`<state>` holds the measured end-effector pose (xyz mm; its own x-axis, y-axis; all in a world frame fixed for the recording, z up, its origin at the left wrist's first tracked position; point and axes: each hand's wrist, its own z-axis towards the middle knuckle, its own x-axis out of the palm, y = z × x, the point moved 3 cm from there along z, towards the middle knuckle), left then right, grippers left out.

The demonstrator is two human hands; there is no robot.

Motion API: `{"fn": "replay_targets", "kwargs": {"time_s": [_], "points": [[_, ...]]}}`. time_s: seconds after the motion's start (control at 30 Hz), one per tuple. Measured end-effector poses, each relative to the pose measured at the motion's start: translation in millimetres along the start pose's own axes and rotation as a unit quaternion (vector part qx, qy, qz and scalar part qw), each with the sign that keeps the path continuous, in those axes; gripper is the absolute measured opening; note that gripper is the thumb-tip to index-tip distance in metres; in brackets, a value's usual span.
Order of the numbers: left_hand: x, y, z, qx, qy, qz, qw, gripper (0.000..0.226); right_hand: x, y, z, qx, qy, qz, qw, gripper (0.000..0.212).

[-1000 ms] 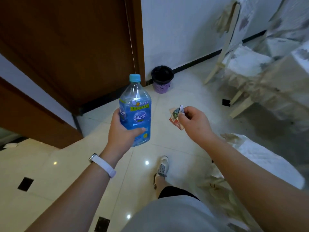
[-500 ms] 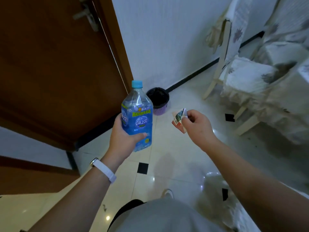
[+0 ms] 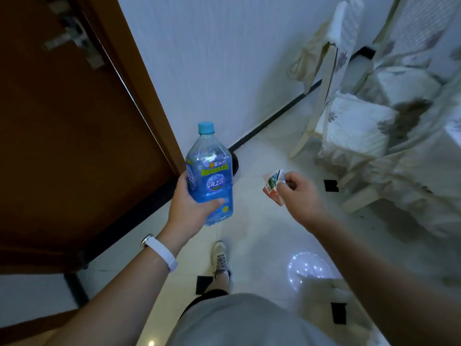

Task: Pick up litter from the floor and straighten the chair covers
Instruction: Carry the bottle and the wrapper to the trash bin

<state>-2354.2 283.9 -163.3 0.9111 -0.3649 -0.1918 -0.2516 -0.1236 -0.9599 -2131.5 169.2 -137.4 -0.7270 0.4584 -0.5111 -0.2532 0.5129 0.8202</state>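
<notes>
Beside the brown door, with rumpled chair covers yet to fix, a person has closed on the waste bin, now half hidden behind the blue bottle gripped by the left hand, while the right hand pinches a crumpled carton.

1. One plastic bottle, with one blue cap.
2. One crumpled carton.
3. Two hands: one left hand and one right hand.
4. One white wristband.
5. One shoe.
6. Two covered chairs plainly seen toward the floor's right edge: a nearer chair and a farther chair. Whether more stand beyond them cannot be told.
7. Three black tiles set in the floor.
8. One door, with one door handle.
9. One dark bin, mostly hidden.
</notes>
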Motion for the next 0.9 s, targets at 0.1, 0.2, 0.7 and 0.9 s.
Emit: {"fn": "replay_targets", "kwargs": {"time_s": [0.1, 0.2, 0.7, 0.9], "points": [[-2.2, -2.3, 56.5, -0.013, 0.019, -0.011, 1.0, 0.079, 6.9, 14.2, 42.5, 0.016, -0.005, -0.03, 0.999, 0.017], [0.1, -7.1, 109.0, -0.022, 0.034, -0.019, 0.999, 0.071, 8.6, 29.3, 82.2, 0.023, -0.024, -0.045, 0.998, 0.024], [24.1, -9.6, 263.2, -0.047, 0.035, 0.021, 0.998, 0.068, 56.3, 52.1, 237.6, 0.022, 0.04, -0.078, 0.996, 0.01], [54.5, -7.3, 310.1, -0.075, 0.033, 0.083, 0.993, 0.068, 76.5, 31.9, 318.2, 0.036, 0.096, -0.067, 0.992, 0.014]]}}
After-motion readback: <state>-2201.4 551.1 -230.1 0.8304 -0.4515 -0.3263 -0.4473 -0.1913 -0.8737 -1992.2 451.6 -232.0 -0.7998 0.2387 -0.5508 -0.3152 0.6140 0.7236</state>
